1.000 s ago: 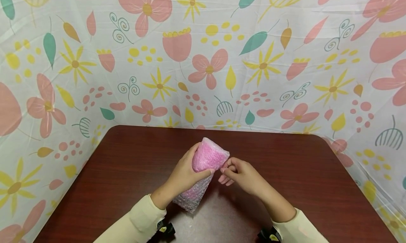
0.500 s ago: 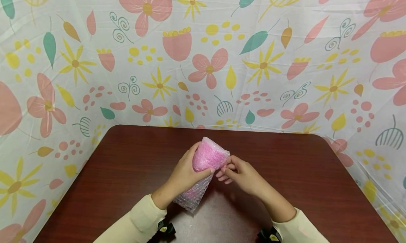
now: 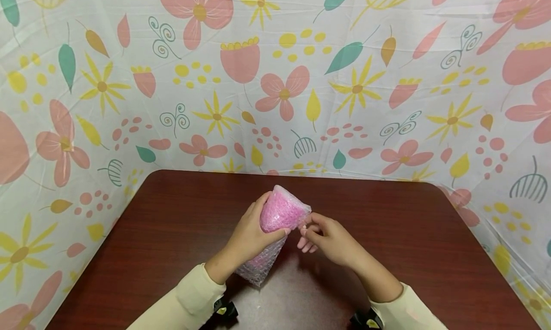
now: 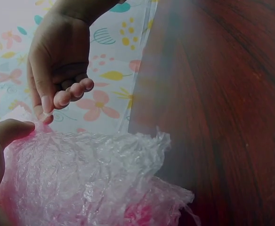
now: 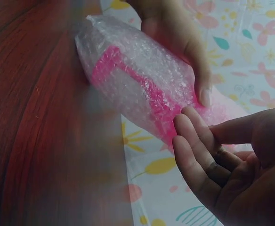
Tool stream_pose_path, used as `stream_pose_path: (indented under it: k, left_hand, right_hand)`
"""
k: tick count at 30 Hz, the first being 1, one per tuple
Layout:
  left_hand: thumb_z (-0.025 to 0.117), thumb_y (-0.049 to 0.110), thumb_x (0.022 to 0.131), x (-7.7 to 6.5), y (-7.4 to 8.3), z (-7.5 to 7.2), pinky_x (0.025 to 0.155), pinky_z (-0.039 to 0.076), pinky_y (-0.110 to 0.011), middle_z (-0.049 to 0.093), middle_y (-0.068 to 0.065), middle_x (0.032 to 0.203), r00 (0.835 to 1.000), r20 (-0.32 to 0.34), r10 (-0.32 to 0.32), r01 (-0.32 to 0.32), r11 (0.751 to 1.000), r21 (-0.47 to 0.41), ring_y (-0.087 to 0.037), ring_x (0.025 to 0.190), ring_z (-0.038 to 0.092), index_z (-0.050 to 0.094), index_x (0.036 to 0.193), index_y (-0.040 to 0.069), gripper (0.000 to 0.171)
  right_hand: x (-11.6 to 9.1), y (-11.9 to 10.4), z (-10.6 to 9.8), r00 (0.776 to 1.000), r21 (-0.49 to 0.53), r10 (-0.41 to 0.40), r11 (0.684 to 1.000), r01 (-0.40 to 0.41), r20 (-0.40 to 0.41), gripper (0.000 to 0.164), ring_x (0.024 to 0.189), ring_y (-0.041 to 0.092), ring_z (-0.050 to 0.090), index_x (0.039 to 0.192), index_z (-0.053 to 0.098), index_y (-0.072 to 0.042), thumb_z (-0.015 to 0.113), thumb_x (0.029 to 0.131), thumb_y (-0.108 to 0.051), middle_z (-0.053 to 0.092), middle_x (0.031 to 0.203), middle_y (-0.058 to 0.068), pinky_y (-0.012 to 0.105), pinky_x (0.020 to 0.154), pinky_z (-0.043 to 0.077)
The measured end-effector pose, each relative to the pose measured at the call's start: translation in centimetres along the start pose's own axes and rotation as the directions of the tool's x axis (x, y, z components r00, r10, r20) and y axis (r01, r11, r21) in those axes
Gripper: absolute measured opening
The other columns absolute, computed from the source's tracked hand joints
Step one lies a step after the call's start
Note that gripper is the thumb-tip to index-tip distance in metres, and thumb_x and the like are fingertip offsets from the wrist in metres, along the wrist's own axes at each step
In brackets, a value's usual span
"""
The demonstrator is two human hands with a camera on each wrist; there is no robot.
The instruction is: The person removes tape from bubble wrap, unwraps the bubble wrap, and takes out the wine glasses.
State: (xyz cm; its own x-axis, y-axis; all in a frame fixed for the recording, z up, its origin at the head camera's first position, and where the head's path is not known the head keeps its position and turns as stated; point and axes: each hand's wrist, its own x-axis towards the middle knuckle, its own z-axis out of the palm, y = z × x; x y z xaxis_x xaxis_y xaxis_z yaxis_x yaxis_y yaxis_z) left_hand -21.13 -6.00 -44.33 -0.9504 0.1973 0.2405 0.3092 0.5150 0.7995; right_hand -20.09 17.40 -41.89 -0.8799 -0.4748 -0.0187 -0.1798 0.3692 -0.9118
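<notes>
A pink object wrapped in clear bubble wrap (image 3: 281,213) is held tilted over the middle of the table. My left hand (image 3: 247,236) grips its upper part from the left, with the thumb across the near side. At the right edge of its upper end, my right hand (image 3: 331,239) pinches the wrap between thumb and index finger; the other fingers are loosely bent. Through the plastic in the right wrist view, a bright pink angled part (image 5: 149,89) shows, but the object's kind is obscured. The lower end of the wrap (image 4: 142,155) looks crumpled and loose in the left wrist view.
Beneath the hands is a dark reddish-brown wooden table (image 3: 387,215) with rounded far corners. A white cloth with flower and leaf prints (image 3: 301,81) hangs behind it and along both sides. Black straps (image 3: 225,311) show below the sleeves.
The wrapped object has shifted very slightly, its lower end rising a little to the left. My right fingers have moved slightly at the wrap's edge. The left hand keeps its grip.
</notes>
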Motion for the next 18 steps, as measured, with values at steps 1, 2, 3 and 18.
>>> stream_pose_path:
  k: [1,2,3,18]
  left_hand:
    - [0.085,0.048,0.076,0.02,-0.04,0.0,0.095,0.052,-0.046,0.053,-0.007,0.143,1.0,0.001,0.003,-0.003,1.0,-0.001,-0.024,0.117,0.059,0.032,0.157,0.03,0.099]
    - [0.085,0.048,0.076,0.03,-0.05,-0.01,0.095,0.052,-0.046,0.053,-0.007,0.143,1.0,0.003,0.003,-0.003,1.0,-0.004,-0.024,0.117,0.06,0.032,0.157,0.031,0.099]
    - [0.085,0.049,0.076,0.05,-0.07,-0.01,0.095,0.052,-0.046,0.053,-0.006,0.143,1.0,0.004,0.004,-0.004,1.0,-0.006,-0.023,0.116,0.06,0.031,0.157,0.031,0.098]
    - [0.084,0.051,0.076,0.12,-0.12,-0.06,0.094,0.053,-0.045,0.053,-0.005,0.141,1.0,-0.004,-0.007,0.007,1.0,0.006,-0.023,0.113,0.06,0.029,0.157,0.033,0.1]
  right_hand:
    - [0.0,0.0,-0.03,1.0,-0.002,-0.002,1.0,0.002,0.001,0.016,0.078,0.033,0.073,0.112,0.058,0.001,0.053,0.105,-0.012,0.074,0.085,0.016,0.034,0.069,0.061]
    - [-0.02,0.0,-0.05,1.0,0.0,-0.001,1.0,0.001,0.002,0.017,0.079,0.034,0.074,0.113,0.058,0.002,0.053,0.105,-0.012,0.075,0.087,0.018,0.033,0.068,0.061]
    - [-0.05,0.01,-0.06,1.0,0.005,-0.001,1.0,0.001,0.003,0.017,0.08,0.035,0.074,0.113,0.058,0.003,0.052,0.105,-0.011,0.075,0.089,0.02,0.033,0.068,0.061]
    - [0.07,-0.01,0.18,1.0,0.033,-0.004,0.999,0.004,0.002,0.025,0.077,0.034,0.074,0.106,0.058,0.004,0.059,0.103,-0.02,0.074,0.082,0.015,0.039,0.068,0.062]
